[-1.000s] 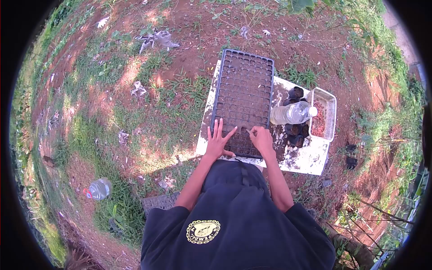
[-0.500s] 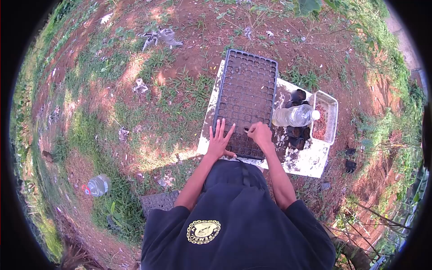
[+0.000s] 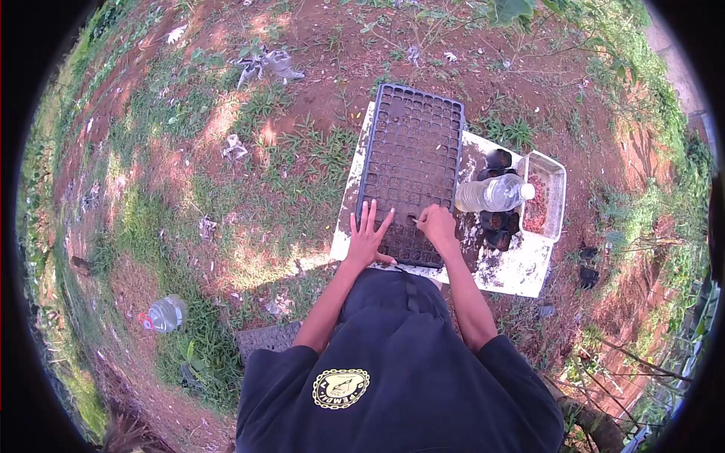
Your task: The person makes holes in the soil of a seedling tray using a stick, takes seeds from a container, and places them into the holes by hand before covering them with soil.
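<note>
A black seedling tray [image 3: 411, 151] with many soil-filled cells lies on a white, soil-stained board [image 3: 521, 272]. My left hand [image 3: 365, 240] rests with fingers spread on the tray's near left part. Over the near right cells, my right hand [image 3: 438, 225] has its fingers pinched together, pointing at a small dark hole in the soil; whatever they hold is too small to make out. Right of the tray, a clear plastic bottle [image 3: 495, 193] lies across several black pots [image 3: 497, 220]. Beside them stands a white basket [image 3: 557, 198] holding small reddish pieces.
A large clear bottle [image 3: 166, 313] lies on the grass at the left. Part of another tray [image 3: 264, 340] shows by my left elbow. Grey crumpled items [image 3: 279, 66] lie on the soil beyond, and small black pots [image 3: 588, 278] sit right of the board.
My right hand has shifted slightly at the near right cells, its fingers still pinched. My left hand stays spread on the tray. The whole view has shifted a little.
</note>
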Motion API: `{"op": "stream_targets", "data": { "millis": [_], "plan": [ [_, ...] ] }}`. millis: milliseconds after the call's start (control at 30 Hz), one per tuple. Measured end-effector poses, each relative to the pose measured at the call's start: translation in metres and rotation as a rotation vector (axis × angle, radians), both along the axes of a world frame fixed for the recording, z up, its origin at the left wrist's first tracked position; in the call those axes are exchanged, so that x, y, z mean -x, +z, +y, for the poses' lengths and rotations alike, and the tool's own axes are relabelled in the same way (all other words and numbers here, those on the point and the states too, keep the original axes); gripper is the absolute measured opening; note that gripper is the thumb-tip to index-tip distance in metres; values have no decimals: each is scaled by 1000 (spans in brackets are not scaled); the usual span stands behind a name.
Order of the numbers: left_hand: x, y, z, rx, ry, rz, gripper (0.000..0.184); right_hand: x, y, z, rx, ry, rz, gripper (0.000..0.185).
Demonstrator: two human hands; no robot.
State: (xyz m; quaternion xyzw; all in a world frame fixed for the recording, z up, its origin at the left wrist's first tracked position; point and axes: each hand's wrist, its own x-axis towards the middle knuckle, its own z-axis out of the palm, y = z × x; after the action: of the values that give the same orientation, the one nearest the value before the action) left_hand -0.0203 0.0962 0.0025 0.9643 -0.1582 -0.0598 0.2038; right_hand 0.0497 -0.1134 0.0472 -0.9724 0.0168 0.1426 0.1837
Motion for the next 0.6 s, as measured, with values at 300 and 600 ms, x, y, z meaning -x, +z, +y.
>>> {"op": "stream_targets", "data": {
  "millis": [300,600],
  "plan": [
    [0,1,0,0,-5,-1,149,1,7,-7,-41,22,-48,9],
    [0,0,0,-11,-5,21,150,-5,17,-10,-267,-99,239,10]
  ]
}}
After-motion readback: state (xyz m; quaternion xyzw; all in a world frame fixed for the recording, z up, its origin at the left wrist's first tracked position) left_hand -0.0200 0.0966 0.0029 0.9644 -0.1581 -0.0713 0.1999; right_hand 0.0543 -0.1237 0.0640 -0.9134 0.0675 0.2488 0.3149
